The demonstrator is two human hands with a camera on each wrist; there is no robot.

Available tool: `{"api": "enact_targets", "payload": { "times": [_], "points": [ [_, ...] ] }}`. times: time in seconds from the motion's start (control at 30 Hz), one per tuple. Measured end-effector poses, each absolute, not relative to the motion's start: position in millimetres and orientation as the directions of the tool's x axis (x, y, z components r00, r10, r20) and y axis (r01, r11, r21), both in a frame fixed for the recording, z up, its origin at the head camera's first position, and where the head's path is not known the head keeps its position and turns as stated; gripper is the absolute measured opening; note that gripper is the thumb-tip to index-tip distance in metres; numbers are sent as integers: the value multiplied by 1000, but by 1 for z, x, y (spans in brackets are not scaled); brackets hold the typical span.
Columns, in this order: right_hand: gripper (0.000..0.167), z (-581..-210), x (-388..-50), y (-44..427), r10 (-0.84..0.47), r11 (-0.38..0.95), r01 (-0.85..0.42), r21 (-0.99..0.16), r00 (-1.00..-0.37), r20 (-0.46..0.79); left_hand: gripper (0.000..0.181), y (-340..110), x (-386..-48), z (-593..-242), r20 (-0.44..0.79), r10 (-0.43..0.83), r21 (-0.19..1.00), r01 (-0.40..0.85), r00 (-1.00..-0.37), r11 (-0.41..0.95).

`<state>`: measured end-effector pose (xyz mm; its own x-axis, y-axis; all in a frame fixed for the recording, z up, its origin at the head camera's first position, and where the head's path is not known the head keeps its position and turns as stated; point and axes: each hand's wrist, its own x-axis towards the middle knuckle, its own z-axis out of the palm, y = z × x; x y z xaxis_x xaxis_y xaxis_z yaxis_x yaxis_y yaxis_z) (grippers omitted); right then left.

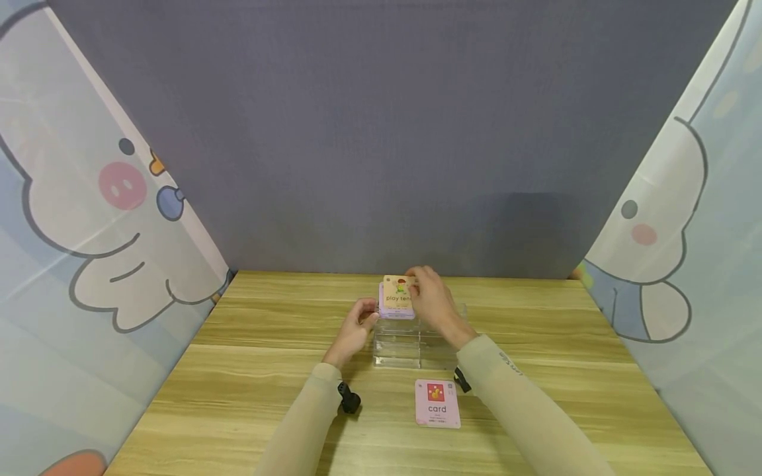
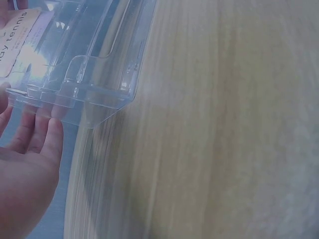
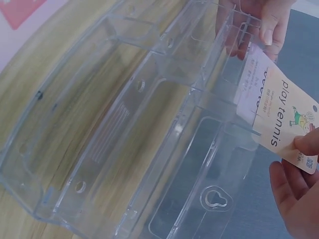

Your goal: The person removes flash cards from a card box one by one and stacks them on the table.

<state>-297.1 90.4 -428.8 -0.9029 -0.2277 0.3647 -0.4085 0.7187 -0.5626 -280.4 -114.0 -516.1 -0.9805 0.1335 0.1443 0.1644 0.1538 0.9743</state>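
Reading from the left, with the clock centred on the clear plastic holder [image 1: 397,354], you have one printed curtain [image 1: 53,198] far out at ten o'clock, then the first of your two hands. Your left hand [image 1: 351,334] is at nine o'clock, its fingers bent around the holder's left edge with little gap: thumb in front, other fingers behind the clear plastic, so it grips the holder itself. There is one holder, with two columns of pockets side by side; you can't reliably count its tiers through the transparent walls. At eleven o'clock, by the upper left pocket, sits one yellow "play tennis" card [image 1: 397,293], lying over a lilac card [image 1: 397,314]; whether more than one lilac card is stacked there, you cannot tell, nor whether the yellow one's lower edge is inside the pocket. Your right hand [image 1: 433,297], at one o'clock, has thumb and fingers closed to the thickness of that yellow card, pinching it near its upper right corner. One pink card [image 1: 437,404], printed "card", lies face up on the wooden table [image 1: 268,370] between five and six o'clock, near the holder but apart from it, with neither hand touching it. A second printed curtain [image 1: 714,198] hangs far out at two o'clock.
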Motion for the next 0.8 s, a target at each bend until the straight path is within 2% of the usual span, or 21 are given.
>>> {"api": "enact_targets", "payload": {
  "times": [0.33,0.8],
  "points": [
    [29,-423,-294,93,-232,633,-408,-658,-911,341,31,-114,-283,-518,136,131,975,156,-982,155],
    [30,-419,-287,101,-222,611,-353,-709,-936,275,29,-114,-280,-517,145,125,977,162,-982,139]
  ]
}}
